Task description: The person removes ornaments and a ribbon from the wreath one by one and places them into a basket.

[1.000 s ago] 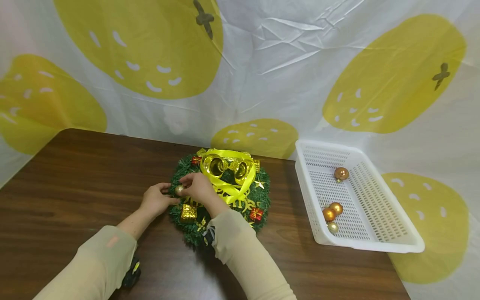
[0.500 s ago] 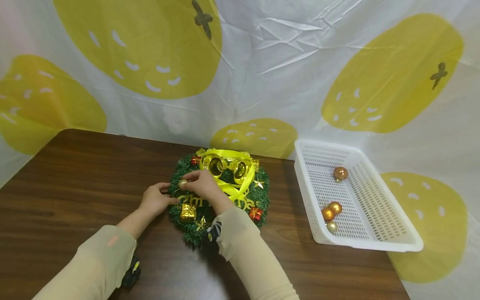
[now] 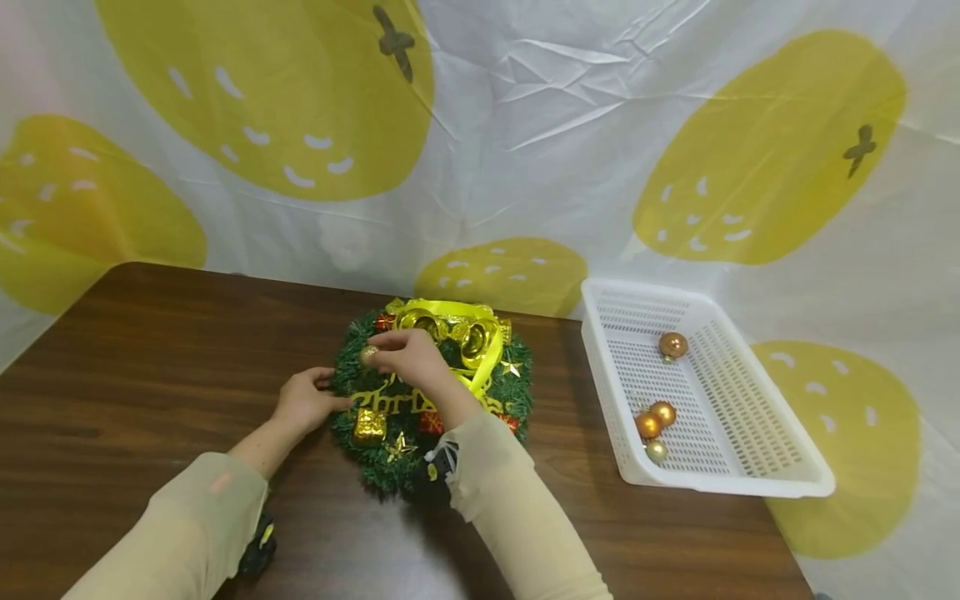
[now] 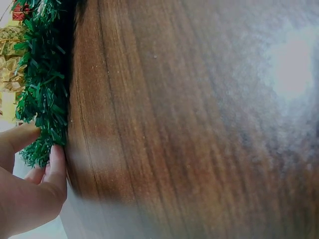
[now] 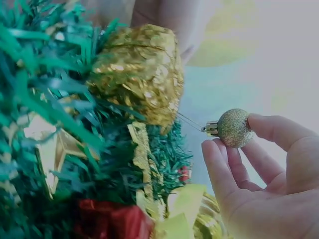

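A green Christmas wreath (image 3: 384, 473) lies on the wooden table with gold lettering, bells, stars, gift boxes and yellow ribbon on it. At its left edge, my left hand (image 3: 303, 402) holds the greenery between thumb and fingers; the left wrist view shows the fingertips at the tinsel (image 4: 44, 94). My right hand (image 3: 418, 360) pinches a small glittery gold Christmas ball (image 5: 235, 128) above the wreath's upper left. From the ball's cap a thin string runs toward the wreath, its far end hidden behind a gold gift box (image 5: 144, 74). The right forearm covers part of the wreath's lower right.
Right of the wreath stands a white plastic basket (image 3: 603, 392). Inside are a copper ball (image 3: 672, 344) and several smaller gold and orange balls (image 3: 648, 425). A curtain with yellow fruit prints (image 3: 502, 271) hangs behind the table's back edge.
My right hand has moved back and slightly right with the gold ball, uncovering more of the lettering and a red gift box. The left hand stays at the wreath's edge.
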A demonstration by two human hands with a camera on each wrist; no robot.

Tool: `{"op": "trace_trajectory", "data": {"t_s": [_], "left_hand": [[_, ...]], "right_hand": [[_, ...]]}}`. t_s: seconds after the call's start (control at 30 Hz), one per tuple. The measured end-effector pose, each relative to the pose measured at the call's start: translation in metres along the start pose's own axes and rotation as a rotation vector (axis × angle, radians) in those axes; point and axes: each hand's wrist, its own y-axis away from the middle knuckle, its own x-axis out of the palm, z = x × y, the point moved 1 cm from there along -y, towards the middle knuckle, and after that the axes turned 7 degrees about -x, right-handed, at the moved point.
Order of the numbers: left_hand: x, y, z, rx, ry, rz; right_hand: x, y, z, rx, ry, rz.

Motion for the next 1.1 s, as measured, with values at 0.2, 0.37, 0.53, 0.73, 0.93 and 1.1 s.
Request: {"op": "trace_trajectory", "data": {"t_s": [0.2, 0.37, 0.53, 0.73, 0.93, 1.1], "left_hand": [[-0.001, -0.001, 0.001, 0.002, -0.005, 0.010], [-0.001, 0.001, 0.001, 0.010, -0.004, 0.012], [-0.001, 0.003, -0.001, 0.019, -0.002, 0.008], [-0.003, 0.003, -0.001, 0.039, 0.004, 0.007], [-0.003, 0.004, -0.001, 0.039, 0.010, 0.014], [-0.003, 0.004, -0.001, 0.027, 0.017, 0.030]], "right_hand": [[-0.004, 0.002, 0.001, -0.011, -0.020, -0.001], [-0.007, 0.001, 0.001, -0.006, -0.035, -0.014], [-0.014, 0.002, 0.003, 0.000, -0.047, -0.033], [-0.025, 0.004, 0.007, -0.029, -0.083, -0.057], [-0.036, 0.006, 0.007, -0.032, -0.119, -0.069], [-0.045, 0.007, 0.005, -0.024, -0.129, -0.079]]}}
